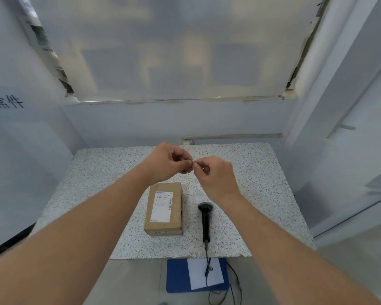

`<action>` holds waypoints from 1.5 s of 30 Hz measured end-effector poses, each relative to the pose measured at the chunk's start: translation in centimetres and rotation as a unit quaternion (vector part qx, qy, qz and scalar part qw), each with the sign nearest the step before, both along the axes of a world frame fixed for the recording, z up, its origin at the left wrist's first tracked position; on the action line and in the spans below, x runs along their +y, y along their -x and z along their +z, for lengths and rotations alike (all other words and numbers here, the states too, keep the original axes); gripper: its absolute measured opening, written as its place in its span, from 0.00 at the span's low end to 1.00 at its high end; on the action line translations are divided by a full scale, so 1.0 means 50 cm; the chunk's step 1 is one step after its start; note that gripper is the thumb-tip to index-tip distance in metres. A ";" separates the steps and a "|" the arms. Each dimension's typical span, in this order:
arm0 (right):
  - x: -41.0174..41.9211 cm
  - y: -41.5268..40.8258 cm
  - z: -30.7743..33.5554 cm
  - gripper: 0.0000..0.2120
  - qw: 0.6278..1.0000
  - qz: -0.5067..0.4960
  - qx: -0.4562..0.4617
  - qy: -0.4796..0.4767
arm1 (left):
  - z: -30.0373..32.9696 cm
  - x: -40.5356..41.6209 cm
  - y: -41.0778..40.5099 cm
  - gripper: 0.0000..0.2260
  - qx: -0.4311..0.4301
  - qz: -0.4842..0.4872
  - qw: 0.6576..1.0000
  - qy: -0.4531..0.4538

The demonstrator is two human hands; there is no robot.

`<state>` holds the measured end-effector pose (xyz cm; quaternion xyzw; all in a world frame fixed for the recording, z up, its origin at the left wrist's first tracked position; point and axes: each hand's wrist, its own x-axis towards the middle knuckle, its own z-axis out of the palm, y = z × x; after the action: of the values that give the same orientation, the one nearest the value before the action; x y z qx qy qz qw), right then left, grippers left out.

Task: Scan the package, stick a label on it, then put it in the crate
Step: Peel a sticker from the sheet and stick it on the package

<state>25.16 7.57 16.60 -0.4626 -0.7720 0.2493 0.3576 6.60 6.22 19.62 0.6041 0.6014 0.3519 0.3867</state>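
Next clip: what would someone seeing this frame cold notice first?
First, the two bare arms reaching in from the bottom corners, with the left hand and right hand meeting fingertip to fingertip above the speckled table, pinching something too small to identify. Below them, a brown cardboard package with a printed barcode label lies flat on the table, and a black handheld scanner lies just to its right, its cable trailing off the near edge.
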 end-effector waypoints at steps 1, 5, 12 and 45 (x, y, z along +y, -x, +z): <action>-0.002 0.008 -0.004 0.08 1.000 -0.003 -0.003 0.003 | -0.005 -0.001 0.009 0.02 0.004 -0.002 1.000 0.000; -0.012 0.049 -0.018 0.11 0.998 -0.037 -0.039 0.028 | -0.021 -0.003 0.047 0.02 0.015 -0.012 1.000 0.007; -0.032 0.153 -0.049 0.09 0.985 -0.125 -0.092 0.073 | -0.064 -0.010 0.138 0.06 0.038 0.020 0.999 0.032; -0.023 0.259 -0.286 0.07 0.926 -0.269 -0.133 0.230 | -0.409 -0.052 0.375 0.12 0.152 0.280 0.920 0.227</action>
<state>12.18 6.44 2.32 -0.7516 -0.5802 0.2504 0.1892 -12.14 3.63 -0.82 0.3535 0.8611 0.2037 0.3033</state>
